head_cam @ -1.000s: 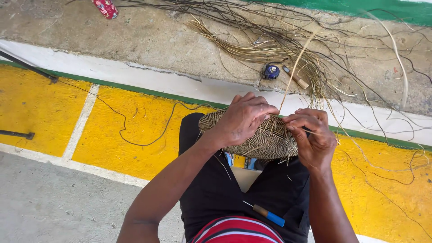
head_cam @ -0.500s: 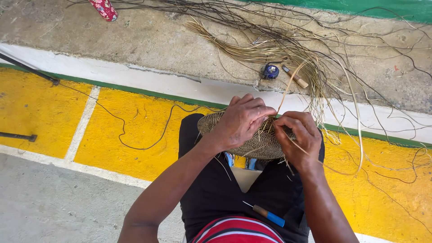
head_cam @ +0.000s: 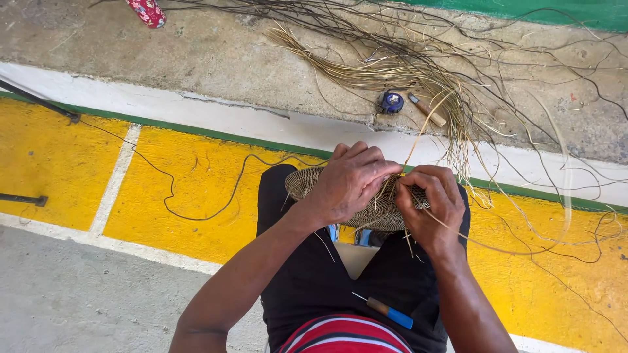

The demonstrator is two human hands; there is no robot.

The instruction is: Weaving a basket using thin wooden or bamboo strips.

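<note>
**Woven disc held over the lap, both hands engaged**

Nearest, a blue-and-brown-handled awl (head_cam: 389,313) lies on the black-clad thigh. Above the knees, the left hand (head_cam: 350,183) is closed over the round tan woven-fibre basket base (head_cam: 366,209), gripping it. The right hand (head_cam: 432,209) pinches a pale straw strand (head_cam: 418,140) at the rim. Beyond, on the concrete ledge, lie a loose bundle of straw fibres (head_cam: 392,68), a small blue round spool (head_cam: 392,102) and a wooden-handled knife (head_cam: 427,110).

View: single head-worn camera | Facing: steeply downward over the wearer's lap | Range: close, left hand (head_cam: 350,183) and right hand (head_cam: 428,209) near frame centre | Far edge: concrete ledge (head_cam: 216,52) | Shared coverage: one view only
</note>
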